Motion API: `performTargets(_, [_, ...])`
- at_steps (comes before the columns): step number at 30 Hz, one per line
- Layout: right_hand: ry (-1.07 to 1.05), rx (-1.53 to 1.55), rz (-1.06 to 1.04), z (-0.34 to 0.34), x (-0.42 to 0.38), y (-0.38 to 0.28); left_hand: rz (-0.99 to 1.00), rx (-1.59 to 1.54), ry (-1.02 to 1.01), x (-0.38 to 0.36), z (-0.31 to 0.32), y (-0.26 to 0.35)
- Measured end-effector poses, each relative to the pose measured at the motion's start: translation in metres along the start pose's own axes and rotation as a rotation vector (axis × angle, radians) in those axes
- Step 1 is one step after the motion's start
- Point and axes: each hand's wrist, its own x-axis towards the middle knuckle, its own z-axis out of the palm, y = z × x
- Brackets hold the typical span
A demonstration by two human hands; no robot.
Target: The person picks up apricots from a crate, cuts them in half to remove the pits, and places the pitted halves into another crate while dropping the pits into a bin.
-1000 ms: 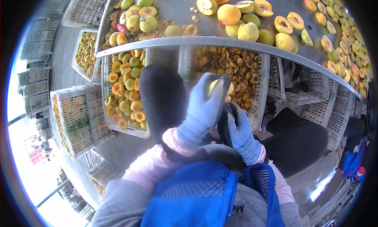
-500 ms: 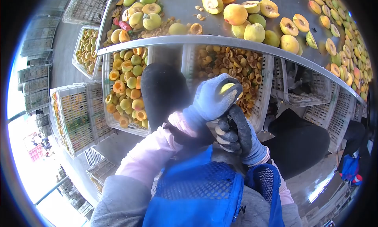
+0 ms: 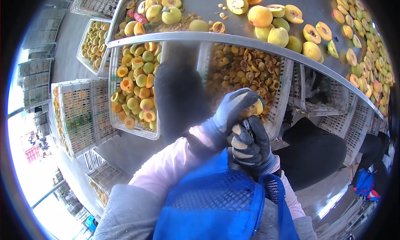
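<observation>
My left hand point(image 3: 235, 109), in a blue glove with a dark, worn palm, is closed around a yellow peach point(image 3: 258, 107); part of the fruit shows between the fingers. Just below it, my right hand point(image 3: 252, 142) has its dark gloved fingers curled into a fist, with its top close against the fruit. Whatever the right fist grips is hidden. Both hands are above my lap, in front of a crate point(image 3: 284, 88) holding many small brownish-orange pieces and pits. To the left stands a crate point(image 3: 156, 133) of hollowed peach halves.
A metal table point(image 3: 233, 25) with a raised rim crosses the top, bearing whole and halved peaches. More crates point(image 3: 75, 115) are stacked at the left, and another crate point(image 3: 329, 109) is under the table at right. A person's dark-clothed leg point(image 3: 371, 150) shows at far right.
Both hands have shifted slightly right and down in view. The left hand has turned, so the peach now shows at its right side. The camera view has tilted a little.
</observation>
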Motion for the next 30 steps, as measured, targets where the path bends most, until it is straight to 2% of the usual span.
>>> performTargets(1, [0.009,0.029,-0.004,0.0,-0.001,0.002,0.065,-0.099,0.013,-0.008,0.002,-0.011])
performTargets(3, [0.02,-0.301,-0.175,0.013,-0.01,0.012,-0.028,0.087,0.124,-0.018,-0.01,-0.017])
performTargets(5, [-0.242,-0.263,0.011,-0.001,-0.002,-0.005,-0.059,0.272,0.173,-0.022,-0.03,-0.029])
performTargets(6, [-0.13,-0.147,-0.053,-0.002,-0.001,-0.007,-0.037,0.368,0.176,-0.019,-0.038,-0.027])
performTargets(7, [-0.012,-0.021,-0.108,-0.003,-0.001,-0.006,-0.088,0.245,0.257,-0.017,-0.046,-0.028])
performTargets(8, [0.027,-0.029,-0.111,-0.007,-0.002,-0.006,-0.077,0.261,0.306,-0.024,-0.053,-0.027])
performTargets(10, [0.081,-0.059,-0.113,-0.012,0.002,-0.017,-0.058,0.293,0.404,-0.029,-0.034,0.026])
performTargets(12, [0.082,-0.096,-0.119,-0.01,0.005,-0.015,-0.087,-0.181,0.568,-0.037,-0.038,0.052])
performTargets(14, [0.133,-0.15,-0.143,-0.009,0.003,-0.014,0.212,0.288,0.569,-0.057,-0.05,0.086])
performTargets(15, [0.166,-0.141,-0.147,-0.009,0.002,-0.015,0.297,0.287,0.604,-0.068,-0.07,0.099])
performTargets(16, [0.2,-0.133,-0.155,-0.008,0.001,-0.016,0.443,0.999,0.662,-0.076,-0.09,0.114])
performTargets(17, [0.237,-0.128,-0.166,-0.008,-0.001,-0.017,0.4,1.084,0.769,-0.09,-0.14,0.112])
performTargets(18, [0.251,-0.151,-0.182,-0.008,-0.003,-0.017,0.243,1.045,0.929,-0.106,-0.196,0.101])
performTargets(19, [0.239,-0.227,-0.185,-0.006,-0.004,-0.018,-0.26,1.665,1.091,-0.11,-0.202,0.113])
performTargets(21, [0.233,-0.368,-0.183,-0.004,-0.004,-0.017,-0.003,1.626,1.124,-0.093,-0.179,0.125])
performTargets(22, [0.307,-0.439,-0.189,0.004,-0.002,-0.014,0.22,1.637,1.068,-0.074,-0.155,0.127])
performTargets(23, [0.396,-0.565,-0.211,0.014,0.0,-0.01,0.316,1.398,1.005,-0.047,-0.122,0.13])
performTargets(24, [0.484,-0.693,-0.23,0.024,0.004,-0.006,0.42,1.359,0.852,-0.018,-0.101,0.133])
performTargets(25, [0.567,-0.821,-0.248,0.03,0.008,-0.006,0.401,1.327,0.713,0.011,-0.068,0.142])
performTargets(27, [0.657,-0.779,-0.251,0.027,0.012,-0.013,0.299,1.424,0.565,0.071,-0.032,0.148])
performTargets(30, [0.709,-0.735,-0.284,0.023,0.005,-0.025,0.502,1.794,0.35,0.165,-0.038,0.136])
